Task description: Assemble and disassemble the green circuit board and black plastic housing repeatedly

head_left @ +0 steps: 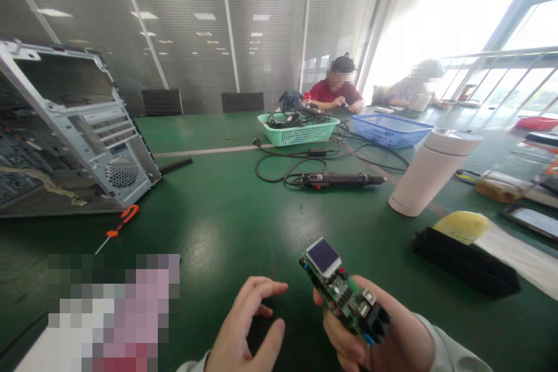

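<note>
A green circuit board (342,293) with a small square display at its upper end and several connectors at the lower end rests in my right hand (349,337), fingers wrapped round it. It is held tilted above the green table. Just left of the board, my left hand (250,322) hovers with nothing in it, thumb and fingers curved apart. A gap separates it from the board.
An opened computer case (126,145) stands left, near an orange-handled screwdriver (124,221). A black electric screwdriver (342,180) lies ahead, before a green basket of cables (300,132) and a blue basket (392,132). A white tumbler (429,174) and black tray (466,261) stand right. Two people sit beyond.
</note>
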`<action>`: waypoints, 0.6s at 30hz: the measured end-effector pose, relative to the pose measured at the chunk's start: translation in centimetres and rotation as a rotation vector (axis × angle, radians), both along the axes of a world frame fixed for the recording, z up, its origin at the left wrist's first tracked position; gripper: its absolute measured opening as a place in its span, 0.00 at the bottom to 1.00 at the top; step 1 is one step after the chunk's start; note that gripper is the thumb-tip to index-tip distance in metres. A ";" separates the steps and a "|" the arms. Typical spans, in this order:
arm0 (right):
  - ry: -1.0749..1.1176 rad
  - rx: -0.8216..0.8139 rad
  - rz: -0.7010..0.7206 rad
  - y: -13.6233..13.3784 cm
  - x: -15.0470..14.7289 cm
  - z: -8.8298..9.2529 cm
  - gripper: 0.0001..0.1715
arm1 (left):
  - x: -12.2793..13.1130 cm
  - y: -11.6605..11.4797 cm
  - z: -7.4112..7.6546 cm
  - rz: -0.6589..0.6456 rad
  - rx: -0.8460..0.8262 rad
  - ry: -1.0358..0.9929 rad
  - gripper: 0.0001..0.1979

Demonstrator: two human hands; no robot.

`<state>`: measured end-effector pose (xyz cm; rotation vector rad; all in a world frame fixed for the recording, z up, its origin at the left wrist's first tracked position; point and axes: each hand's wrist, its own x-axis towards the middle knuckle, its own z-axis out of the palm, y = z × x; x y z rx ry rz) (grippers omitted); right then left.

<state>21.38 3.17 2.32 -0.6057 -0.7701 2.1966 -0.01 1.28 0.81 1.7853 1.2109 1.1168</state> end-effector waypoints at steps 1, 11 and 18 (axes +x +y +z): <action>0.012 -0.009 0.001 0.1 0.1 0.1 0.24 | 0.0 0.0 0.1 -0.001 -0.001 -0.001 0.20; -0.766 0.293 -0.471 1.9 3.1 3.4 0.31 | 0.1 0.1 0.1 0.027 -0.013 -0.041 0.17; -1.905 0.812 -0.770 4.1 12.8 6.0 0.31 | 0.1 0.0 -0.1 0.035 -0.015 -0.054 0.17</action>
